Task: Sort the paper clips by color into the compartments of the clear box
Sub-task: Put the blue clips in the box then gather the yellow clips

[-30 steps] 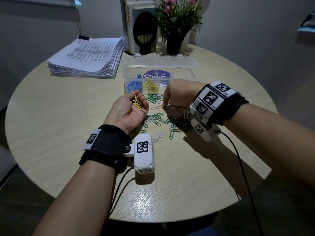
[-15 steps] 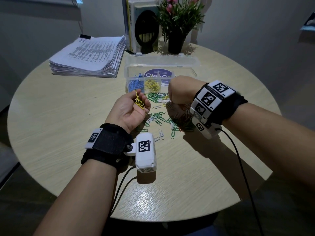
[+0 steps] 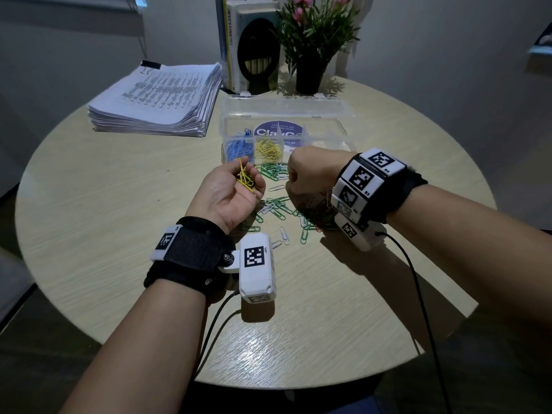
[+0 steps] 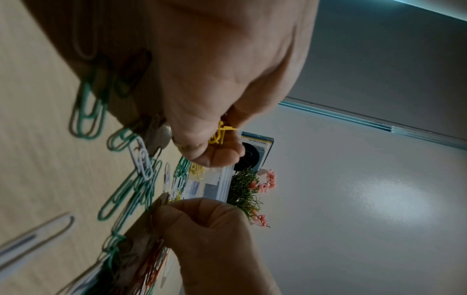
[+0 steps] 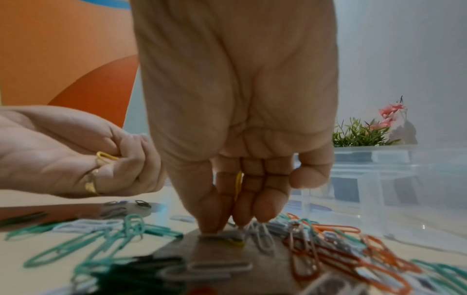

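Note:
My left hand [image 3: 249,177] is palm up above the table and grips a bunch of yellow paper clips [image 3: 245,179], which also show in the left wrist view [image 4: 218,135]. My right hand [image 3: 294,180] is curled, fingertips down on the loose pile of clips [image 3: 277,204]. In the right wrist view a yellow clip [image 5: 238,184] is pinched between its fingers [image 5: 242,211]. The clear box [image 3: 328,115] stands open just behind the hands, with blue clips [image 3: 239,149] in its left compartment and yellow clips [image 3: 268,150] in the one beside it.
Green, white and orange clips [image 5: 341,249] lie scattered on the round wooden table [image 3: 104,204]. A paper stack [image 3: 158,100] sits at the back left. Books [image 3: 236,40] and a potted plant [image 3: 310,55] stand behind the box. Cables [image 3: 418,279] trail from both wrists.
My right hand has curled its fingers in and drawn slightly up and toward the left hand. The left hand keeps its yellow clips and has barely moved.

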`<state>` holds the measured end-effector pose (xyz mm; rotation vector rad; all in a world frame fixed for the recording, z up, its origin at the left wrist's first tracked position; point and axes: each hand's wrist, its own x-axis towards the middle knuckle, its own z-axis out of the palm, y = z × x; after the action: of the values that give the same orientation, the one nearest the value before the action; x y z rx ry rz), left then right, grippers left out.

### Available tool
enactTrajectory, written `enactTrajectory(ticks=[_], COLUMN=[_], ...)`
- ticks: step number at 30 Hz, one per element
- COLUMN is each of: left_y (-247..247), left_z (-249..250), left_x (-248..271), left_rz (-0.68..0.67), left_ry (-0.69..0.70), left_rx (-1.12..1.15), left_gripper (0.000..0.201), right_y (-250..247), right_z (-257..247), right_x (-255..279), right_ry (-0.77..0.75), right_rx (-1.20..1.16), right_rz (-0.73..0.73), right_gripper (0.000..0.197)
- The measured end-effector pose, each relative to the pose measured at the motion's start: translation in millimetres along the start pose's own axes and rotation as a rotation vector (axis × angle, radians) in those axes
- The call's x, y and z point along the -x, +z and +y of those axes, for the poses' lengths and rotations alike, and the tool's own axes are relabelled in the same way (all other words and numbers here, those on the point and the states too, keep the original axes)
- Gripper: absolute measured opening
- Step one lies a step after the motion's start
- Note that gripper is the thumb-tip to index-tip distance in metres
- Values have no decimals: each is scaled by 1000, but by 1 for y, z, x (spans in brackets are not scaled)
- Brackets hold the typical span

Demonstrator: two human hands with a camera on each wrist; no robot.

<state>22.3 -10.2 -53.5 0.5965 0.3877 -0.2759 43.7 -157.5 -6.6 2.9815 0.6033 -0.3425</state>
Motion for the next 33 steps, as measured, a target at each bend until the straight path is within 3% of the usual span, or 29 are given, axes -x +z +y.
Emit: enactTrajectory(ticks=[3, 10, 16, 23, 26, 33], left_y=[0, 2, 5, 9, 8, 3], left_z=[0, -1, -4, -2, -2, 1], left_x=[1, 2, 3, 7, 6, 4], left_rz=[2, 9, -99, -104, -45, 11], left_ry=[4, 44, 51, 17, 5, -11], left_rx=[-1, -29, 40, 194, 136, 77], left_gripper=[20, 22, 26, 17, 28, 29], right_y=[1, -25, -39, -35, -38, -19], right_z=[-2, 2, -17, -27, -17, 13], right_x=[1, 6, 6, -5, -6, -19], right_ry=[12, -14, -90, -175, -136, -7], right_rx=[-21, -305, -548, -474, -512, -110], right_rz=[-31, 42, 90, 127, 177, 127], right_gripper=[35, 21, 17, 7, 13, 28])
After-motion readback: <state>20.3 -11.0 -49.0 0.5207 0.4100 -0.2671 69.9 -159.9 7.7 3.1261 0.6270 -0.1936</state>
